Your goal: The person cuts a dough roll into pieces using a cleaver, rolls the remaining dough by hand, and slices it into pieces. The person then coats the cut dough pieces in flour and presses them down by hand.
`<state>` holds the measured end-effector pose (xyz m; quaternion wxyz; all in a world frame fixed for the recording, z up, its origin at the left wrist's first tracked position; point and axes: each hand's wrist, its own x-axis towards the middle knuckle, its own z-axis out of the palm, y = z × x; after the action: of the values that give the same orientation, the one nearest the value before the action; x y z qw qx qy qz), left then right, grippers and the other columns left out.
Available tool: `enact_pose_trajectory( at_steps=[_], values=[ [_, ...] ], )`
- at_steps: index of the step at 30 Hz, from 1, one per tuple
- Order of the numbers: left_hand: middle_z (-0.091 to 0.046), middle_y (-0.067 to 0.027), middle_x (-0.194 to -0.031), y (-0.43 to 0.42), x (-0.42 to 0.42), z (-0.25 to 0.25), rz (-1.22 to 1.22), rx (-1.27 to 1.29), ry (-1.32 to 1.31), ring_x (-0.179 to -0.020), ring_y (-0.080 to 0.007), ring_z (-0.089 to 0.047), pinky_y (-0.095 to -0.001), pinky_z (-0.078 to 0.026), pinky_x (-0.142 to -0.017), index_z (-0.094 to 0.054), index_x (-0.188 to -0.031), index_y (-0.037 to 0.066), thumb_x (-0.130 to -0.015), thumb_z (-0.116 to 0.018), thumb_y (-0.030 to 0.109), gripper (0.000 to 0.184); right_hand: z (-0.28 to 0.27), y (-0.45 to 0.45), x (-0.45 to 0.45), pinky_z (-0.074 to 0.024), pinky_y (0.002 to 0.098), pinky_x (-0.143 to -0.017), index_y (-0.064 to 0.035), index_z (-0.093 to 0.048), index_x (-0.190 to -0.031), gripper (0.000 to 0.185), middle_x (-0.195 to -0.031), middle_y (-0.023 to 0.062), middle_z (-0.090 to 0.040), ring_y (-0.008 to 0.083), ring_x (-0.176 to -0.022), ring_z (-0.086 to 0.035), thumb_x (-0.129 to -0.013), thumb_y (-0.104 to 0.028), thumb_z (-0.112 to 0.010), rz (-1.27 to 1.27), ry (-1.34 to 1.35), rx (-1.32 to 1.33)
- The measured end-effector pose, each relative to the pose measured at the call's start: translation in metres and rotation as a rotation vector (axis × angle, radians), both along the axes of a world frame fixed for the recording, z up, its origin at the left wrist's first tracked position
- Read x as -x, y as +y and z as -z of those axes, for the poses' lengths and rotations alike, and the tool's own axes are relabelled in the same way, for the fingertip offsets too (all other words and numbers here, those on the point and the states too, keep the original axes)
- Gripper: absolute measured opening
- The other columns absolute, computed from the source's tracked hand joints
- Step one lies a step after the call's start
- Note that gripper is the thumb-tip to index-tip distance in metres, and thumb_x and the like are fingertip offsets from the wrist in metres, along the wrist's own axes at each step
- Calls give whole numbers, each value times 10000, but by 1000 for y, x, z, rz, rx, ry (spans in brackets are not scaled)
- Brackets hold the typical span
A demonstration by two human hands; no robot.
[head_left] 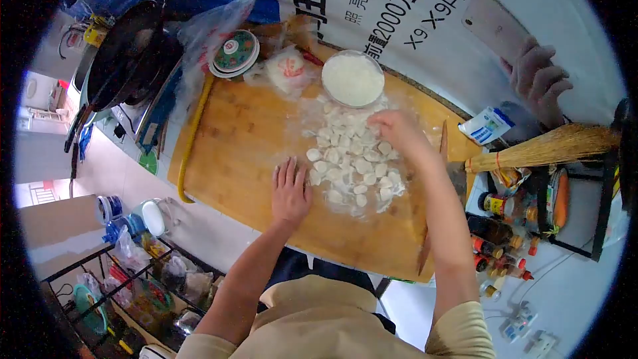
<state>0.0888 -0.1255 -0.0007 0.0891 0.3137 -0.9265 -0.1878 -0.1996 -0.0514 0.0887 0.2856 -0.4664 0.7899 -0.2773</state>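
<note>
Many small floured dough pieces (363, 165) lie spread over the middle right of a wooden board (246, 123). My left hand (291, 193) rests palm down on the board at their left edge, fingers stretched out and holding nothing. Over the upper right of the dough pieces is my right hand (397, 131), its fingers curled together. What those fingers hold, if anything, is hidden. Just above this hand stands a round bowl of white flour (353, 78). Loose flour dusts the wood around the pieces.
At the board's far edge sit a lidded patterned pot (236, 54) and a plastic bag of white stuff (288, 71). A black wok (126, 53) stands far left. A straw broom (545, 148), bottles (488, 229) and a rolling pin (424, 252) are right.
</note>
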Motion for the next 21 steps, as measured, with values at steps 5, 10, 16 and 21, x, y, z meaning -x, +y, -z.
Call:
enact_pose_trajectory(
  at_steps=[5,10,16,21],
  values=[
    [-398,-173,-1420,0,1,-2,10,33,-8,-1334,-339,-339,-485,-220,-1129,-473,-1322,47,-846,-538,195,502,-1,8,-3,-512,338,-743,-10,-683,-1004,258,-912,161,-692,272,-815,-671,-800,12,-527,-2,92,-32],
    [-416,-170,-1408,1,1,-4,7,64,2,-1318,-331,-362,-475,-238,-1121,-498,-1300,56,-861,-520,213,467,8,-3,-26,-515,352,-754,-5,-674,-1017,273,-929,170,-685,318,-825,-656,-799,24,-512,-26,-155,106],
    [-362,-180,-1445,-1,0,-4,22,5,-56,-1361,-358,-296,-501,-193,-1141,-433,-1350,35,-875,-518,197,509,49,-39,-66,-485,367,-881,-25,-683,-1028,279,-1081,141,-666,323,-991,-615,-796,10,-532,-187,77,238],
    [-363,-177,-1446,-3,-1,2,24,22,-67,-1358,-348,-308,-490,-197,-1142,-444,-1344,47,-892,-502,221,488,69,-2,-114,-292,468,-1118,-144,-465,-1355,533,-1438,74,-406,297,-1323,-379,-831,-73,-538,-384,572,59]
  ],
)
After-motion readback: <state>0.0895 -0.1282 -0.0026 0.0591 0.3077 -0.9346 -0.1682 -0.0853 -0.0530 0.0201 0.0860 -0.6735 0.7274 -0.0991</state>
